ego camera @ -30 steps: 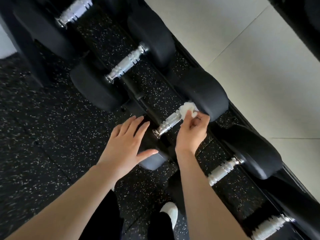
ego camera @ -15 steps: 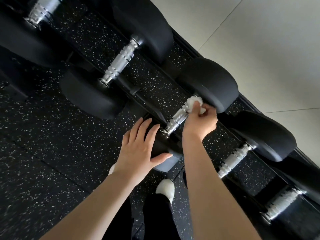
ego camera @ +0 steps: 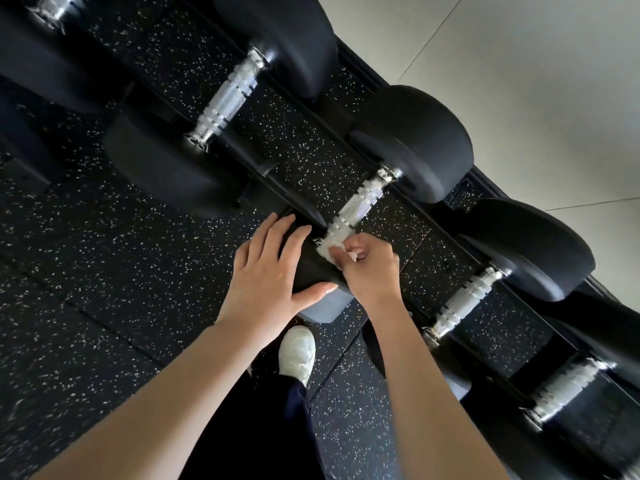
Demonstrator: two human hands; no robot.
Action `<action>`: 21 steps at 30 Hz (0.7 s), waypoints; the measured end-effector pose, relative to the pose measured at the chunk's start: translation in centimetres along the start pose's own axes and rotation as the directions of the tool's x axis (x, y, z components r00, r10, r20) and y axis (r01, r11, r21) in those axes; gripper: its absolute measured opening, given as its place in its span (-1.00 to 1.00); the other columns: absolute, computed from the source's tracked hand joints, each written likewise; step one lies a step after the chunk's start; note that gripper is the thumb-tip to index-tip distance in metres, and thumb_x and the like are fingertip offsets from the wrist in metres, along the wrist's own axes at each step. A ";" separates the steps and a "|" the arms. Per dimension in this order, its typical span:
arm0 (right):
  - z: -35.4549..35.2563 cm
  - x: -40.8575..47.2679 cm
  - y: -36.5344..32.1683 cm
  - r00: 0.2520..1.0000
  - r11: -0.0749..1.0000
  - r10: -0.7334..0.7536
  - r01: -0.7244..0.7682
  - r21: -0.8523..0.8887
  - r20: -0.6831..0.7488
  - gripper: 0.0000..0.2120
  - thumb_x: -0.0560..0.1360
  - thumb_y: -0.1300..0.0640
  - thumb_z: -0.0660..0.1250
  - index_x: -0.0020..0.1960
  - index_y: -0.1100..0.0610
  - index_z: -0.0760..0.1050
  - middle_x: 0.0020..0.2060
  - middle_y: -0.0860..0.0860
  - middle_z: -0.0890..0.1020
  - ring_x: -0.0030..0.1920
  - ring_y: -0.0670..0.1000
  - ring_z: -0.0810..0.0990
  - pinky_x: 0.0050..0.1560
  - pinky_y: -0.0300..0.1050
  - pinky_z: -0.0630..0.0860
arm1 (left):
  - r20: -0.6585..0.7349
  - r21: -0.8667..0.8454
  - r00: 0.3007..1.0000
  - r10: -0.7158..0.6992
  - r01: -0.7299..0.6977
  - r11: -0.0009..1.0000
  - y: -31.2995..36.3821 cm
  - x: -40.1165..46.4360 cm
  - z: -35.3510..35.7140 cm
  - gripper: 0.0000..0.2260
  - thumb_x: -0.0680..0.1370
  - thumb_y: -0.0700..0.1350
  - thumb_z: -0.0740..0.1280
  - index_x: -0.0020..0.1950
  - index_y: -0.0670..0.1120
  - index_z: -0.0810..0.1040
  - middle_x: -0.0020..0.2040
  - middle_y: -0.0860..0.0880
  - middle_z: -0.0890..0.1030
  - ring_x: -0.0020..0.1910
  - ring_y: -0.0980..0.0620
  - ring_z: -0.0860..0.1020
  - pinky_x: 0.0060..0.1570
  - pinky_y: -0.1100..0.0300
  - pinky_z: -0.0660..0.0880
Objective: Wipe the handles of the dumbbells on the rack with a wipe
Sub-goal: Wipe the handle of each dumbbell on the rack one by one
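Person seen from a head-worn camera. Both forearms bare to the lower frame edge; no sleeves, watch or bands visible. Left hand (ego camera: 268, 278): no rings or glove seen, nails short and unpainted. Right hand (ego camera: 372, 268): likewise bare, no jewellery seen. Lower body: dark, near-black trousers (ego camera: 263, 427), loose at the leg, hem reaching the shoe. One white low-top sneaker (ego camera: 297, 353) with a rounded toe and stitched panels; the other foot is hidden.
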State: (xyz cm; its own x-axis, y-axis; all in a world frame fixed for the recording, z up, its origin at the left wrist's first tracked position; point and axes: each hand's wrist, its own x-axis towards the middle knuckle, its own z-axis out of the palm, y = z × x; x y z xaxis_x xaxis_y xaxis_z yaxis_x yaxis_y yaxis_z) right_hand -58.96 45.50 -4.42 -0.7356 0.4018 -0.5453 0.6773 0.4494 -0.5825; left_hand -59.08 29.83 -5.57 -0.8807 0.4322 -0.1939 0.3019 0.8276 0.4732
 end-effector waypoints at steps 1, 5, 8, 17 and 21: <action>0.1 0.1 0.3 1.000 1.000 0.012 -0.012 -0.007 0.011 -0.86 0.46 0.13 0.41 -0.03 0.17 0.58 -0.24 -0.05 0.55 -0.14 -0.03 0.54 -0.11 -0.36 0.35 | 0.000 0.001 1.000 -0.001 0.001 1.000 0.0 0.0 0.0 -0.30 0.44 0.37 0.09 0.40 -0.09 0.39 0.41 -0.09 0.39 0.45 -0.12 0.28 0.27 -0.10 0.34; 0.9 -0.1 1.5 0.993 0.967 0.112 -0.115 0.229 0.027 -0.96 0.44 0.19 0.41 -0.13 0.09 0.57 -0.21 0.07 0.63 -0.16 0.04 0.58 -0.01 -0.04 0.50 | 0.006 -0.001 1.000 0.000 0.000 1.000 -0.1 0.0 0.1 -0.31 0.45 0.37 0.09 0.40 -0.08 0.37 0.42 -0.08 0.37 0.46 -0.11 0.25 0.28 -0.10 0.32; 1.2 -0.2 1.9 0.984 0.870 0.164 -0.175 0.461 0.065 -0.88 0.41 0.28 0.44 -0.17 0.09 0.55 -0.19 0.15 0.62 -0.17 0.03 0.55 -0.02 0.02 0.51 | 0.002 -0.017 1.000 -0.004 0.004 1.000 -0.1 0.0 0.1 -0.31 0.45 0.36 0.09 0.40 -0.08 0.38 0.41 -0.08 0.37 0.46 -0.12 0.26 0.28 -0.11 0.32; 0.4 0.9 1.7 0.972 0.678 0.221 -0.210 0.704 0.077 -0.91 0.42 0.35 0.40 -0.09 0.24 0.59 -0.22 0.14 0.66 -0.18 0.08 0.61 0.09 0.04 0.54 | -0.011 -0.019 1.000 0.007 -0.007 1.000 -0.2 -0.1 0.2 -0.34 0.45 0.35 0.11 0.38 -0.07 0.38 0.41 -0.07 0.36 0.46 -0.12 0.25 0.27 -0.12 0.33; -0.3 2.1 0.7 0.956 0.447 0.291 -0.162 0.880 0.029 -0.83 0.43 0.36 0.38 0.02 0.26 0.58 -0.19 0.06 0.67 -0.17 -0.01 0.65 -0.04 -0.17 0.57 | -0.021 -0.004 1.000 0.018 -0.018 1.000 -0.2 -0.1 0.2 -0.35 0.46 0.35 0.13 0.37 -0.07 0.38 0.40 -0.08 0.37 0.45 -0.12 0.27 0.25 -0.12 0.34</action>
State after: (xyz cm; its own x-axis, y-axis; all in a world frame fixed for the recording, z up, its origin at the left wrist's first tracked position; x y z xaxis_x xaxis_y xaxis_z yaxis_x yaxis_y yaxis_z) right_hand -60.05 46.85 -5.81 -0.5064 0.4922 -0.7081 0.4317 -0.5661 -0.7023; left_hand -58.96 29.72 -5.84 -0.8829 0.4388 -0.1671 0.3159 0.8183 0.4803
